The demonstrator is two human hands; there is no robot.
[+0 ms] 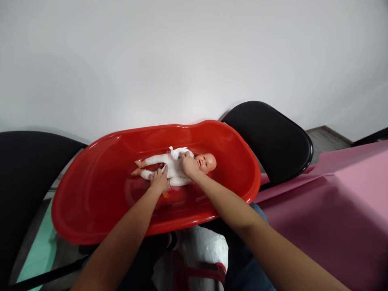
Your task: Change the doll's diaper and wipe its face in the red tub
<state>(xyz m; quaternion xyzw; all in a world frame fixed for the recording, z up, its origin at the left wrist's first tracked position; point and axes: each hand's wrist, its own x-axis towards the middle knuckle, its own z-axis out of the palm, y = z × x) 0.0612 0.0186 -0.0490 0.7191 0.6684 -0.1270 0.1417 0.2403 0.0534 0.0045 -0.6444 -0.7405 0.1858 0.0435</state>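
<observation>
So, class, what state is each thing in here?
Doll: face up, eyes open, feet bare.
White outfit: on the doll.
Red tub: upright, holding the doll.
Left hand: at the doll's hip.
Right hand: fingers bent, at the doll's chest.
Pink sheet: creased.

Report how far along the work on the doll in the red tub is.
Already done, it seems: the doll lies face up in the red tub, its legs in the white outfit, feet bare. In hand: the right hand works at its chest, the left hand near its hip. Left, probably: settling the cloth bunched by the chest; whether it is going on or off, I can't tell.
</observation>
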